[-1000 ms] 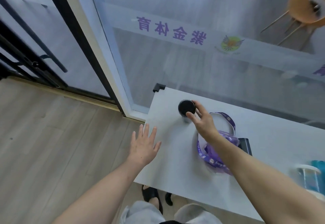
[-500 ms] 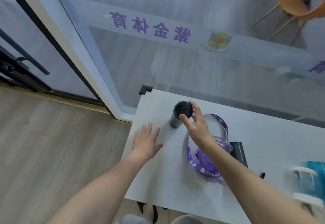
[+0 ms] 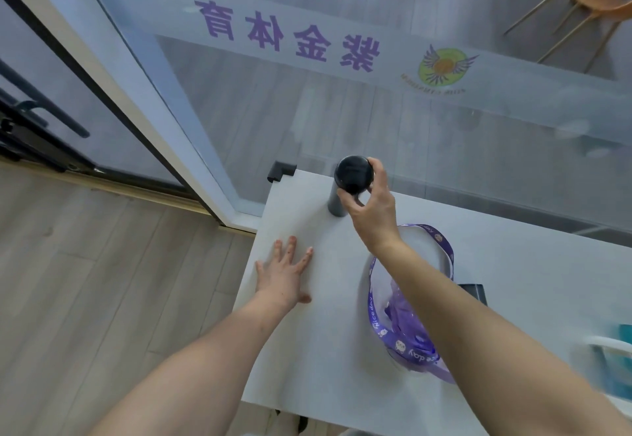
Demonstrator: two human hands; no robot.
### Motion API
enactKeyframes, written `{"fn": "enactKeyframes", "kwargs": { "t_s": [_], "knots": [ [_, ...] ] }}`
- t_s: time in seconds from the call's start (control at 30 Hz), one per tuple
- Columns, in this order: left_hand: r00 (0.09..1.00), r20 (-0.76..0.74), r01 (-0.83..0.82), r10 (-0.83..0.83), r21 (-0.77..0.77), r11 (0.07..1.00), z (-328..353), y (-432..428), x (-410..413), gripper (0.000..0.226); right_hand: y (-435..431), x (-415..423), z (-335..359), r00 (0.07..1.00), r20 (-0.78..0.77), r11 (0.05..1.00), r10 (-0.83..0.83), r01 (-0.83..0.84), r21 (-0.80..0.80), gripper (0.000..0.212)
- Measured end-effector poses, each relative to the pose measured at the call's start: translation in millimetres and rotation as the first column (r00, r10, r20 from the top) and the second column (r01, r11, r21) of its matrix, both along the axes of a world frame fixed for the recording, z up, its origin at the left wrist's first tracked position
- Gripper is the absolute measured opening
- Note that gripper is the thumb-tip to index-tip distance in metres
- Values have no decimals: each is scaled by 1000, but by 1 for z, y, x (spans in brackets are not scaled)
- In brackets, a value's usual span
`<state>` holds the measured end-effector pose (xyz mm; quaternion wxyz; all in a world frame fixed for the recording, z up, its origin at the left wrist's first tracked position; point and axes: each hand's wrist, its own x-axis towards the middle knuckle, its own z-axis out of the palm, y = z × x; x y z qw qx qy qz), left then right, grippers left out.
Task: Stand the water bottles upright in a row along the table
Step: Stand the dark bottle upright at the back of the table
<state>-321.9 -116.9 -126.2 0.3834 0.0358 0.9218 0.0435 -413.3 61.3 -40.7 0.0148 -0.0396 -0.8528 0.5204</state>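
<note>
Head view, nearest us first: our left hand [image 3: 285, 278] lies flat and spread on the white table [image 3: 307, 350] by its left edge, gripping nothing, much as it did a second ago. Just right of it a purple-strapped clear bottle [image 3: 407, 329] lies under our right forearm; it is blurred and partly covered, so we judge it to be on its side or tilted rather than standing, but cannot be sure. A teal bottle [image 3: 615, 360] sits smeared at the right edge. Farther on, our right hand [image 3: 371, 210] pinches the black cap of the dark grey bottle [image 3: 337, 204], thumb in front and fingers round the back. Over the last second this bottle has travelled from mid-table toward the far left corner, near the black corner guard [image 3: 281, 170] and close to the glass wall [image 3: 376, 110]. Its long axis now runs vertically, cap toward us and base on the table. We take this to be the first bottle of the row, ready for release, with the purple one likely next.
</note>
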Motion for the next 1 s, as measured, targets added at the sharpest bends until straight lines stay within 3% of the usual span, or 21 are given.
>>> {"fn": "enactKeyframes", "kwargs": {
  "t_s": [0.47, 1.0],
  "knots": [
    [1000, 29, -9, 8, 41, 999, 2, -2, 0, 108, -9, -22, -9, 995, -83, 992, -49, 58, 113, 67],
    [999, 30, -14, 13, 40, 999, -3, -3, 0, 108, -1, -30, -11, 998, -68, 994, 2, 5, 107, 72]
  ]
}}
